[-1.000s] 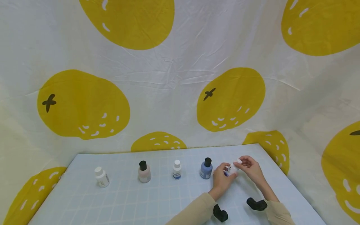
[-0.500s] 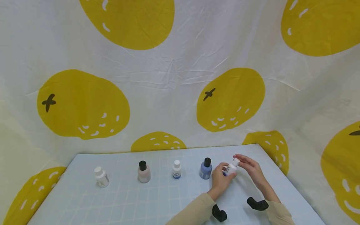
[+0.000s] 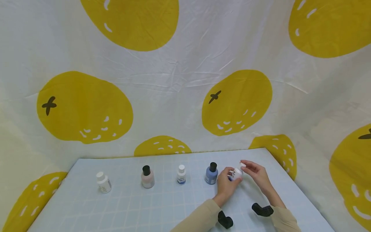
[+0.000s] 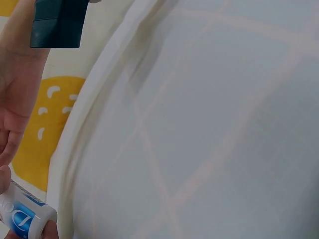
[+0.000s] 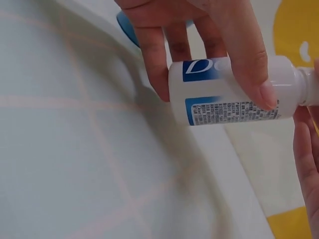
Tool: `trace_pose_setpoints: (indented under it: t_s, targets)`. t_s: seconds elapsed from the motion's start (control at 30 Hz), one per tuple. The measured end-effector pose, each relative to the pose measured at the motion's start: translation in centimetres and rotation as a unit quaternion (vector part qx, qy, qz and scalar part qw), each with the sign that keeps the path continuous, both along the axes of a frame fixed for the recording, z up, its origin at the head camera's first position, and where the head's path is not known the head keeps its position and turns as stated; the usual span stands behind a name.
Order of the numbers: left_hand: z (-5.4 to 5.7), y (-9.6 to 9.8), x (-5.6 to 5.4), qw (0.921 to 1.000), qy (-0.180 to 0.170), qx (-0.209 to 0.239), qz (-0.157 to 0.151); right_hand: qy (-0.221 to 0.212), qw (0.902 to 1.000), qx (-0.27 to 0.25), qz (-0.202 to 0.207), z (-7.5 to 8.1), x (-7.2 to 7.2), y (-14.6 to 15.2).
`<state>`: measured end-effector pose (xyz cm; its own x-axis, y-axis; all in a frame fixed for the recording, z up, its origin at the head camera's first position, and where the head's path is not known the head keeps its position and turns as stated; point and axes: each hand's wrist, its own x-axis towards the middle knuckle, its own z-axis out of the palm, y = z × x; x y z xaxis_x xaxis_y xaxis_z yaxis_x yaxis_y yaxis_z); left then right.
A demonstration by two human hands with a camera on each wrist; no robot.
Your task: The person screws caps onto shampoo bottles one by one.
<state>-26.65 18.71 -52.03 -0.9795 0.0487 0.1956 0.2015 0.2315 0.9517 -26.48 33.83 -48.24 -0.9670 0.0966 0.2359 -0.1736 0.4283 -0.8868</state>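
Observation:
A small white bottle (image 3: 237, 174) with a blue-and-white label is tilted above the table's right side. My left hand (image 3: 226, 184) grips its body, thumb in front and fingers behind. At the neck, the thumb and fingers of my right hand (image 3: 257, 174) pinch the white cap (image 3: 242, 165). In the right wrist view the bottle (image 5: 229, 113) lies sideways between the left fingers, while the right hand (image 5: 305, 144) is partly cut off at the edge. The left wrist view has only the bottle's lower end (image 4: 22, 216) at the bottom left corner.
Left of the hands stand a blue bottle with a black cap (image 3: 211, 175), a small white bottle (image 3: 181, 175), a pale pink bottle with a black cap (image 3: 147, 178) and another white bottle (image 3: 104, 183). A fruit-print curtain (image 3: 162, 106) hangs behind the table (image 3: 130, 212).
My right fingers curled at the cap, straightened out beside it half a second ago, and now bend round it again. The left hand keeps its grip, with the bottle nearly in place.

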Motion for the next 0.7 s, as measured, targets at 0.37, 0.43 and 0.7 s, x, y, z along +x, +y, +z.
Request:
trace_pose_setpoints:
  t_s: [0.37, 0.43, 0.7]
  targets:
    - [0.4, 0.2, 0.0, 1.0000, 0.000, -0.002, -0.004, -0.022, 0.9975, 0.016, -0.066, -0.2, -0.6, -0.4]
    - [0.5, 0.2, 0.0, 1.0000, -0.002, -0.005, -0.004, -0.026, 0.9974, 0.022, -0.064, 0.0, -0.5, -0.5]
    - [1.0, -0.1, 0.2, 0.9998, -0.011, -0.006, -0.018, 0.031, 0.9896, -0.078, 0.117, 0.0, -0.3, 0.9]
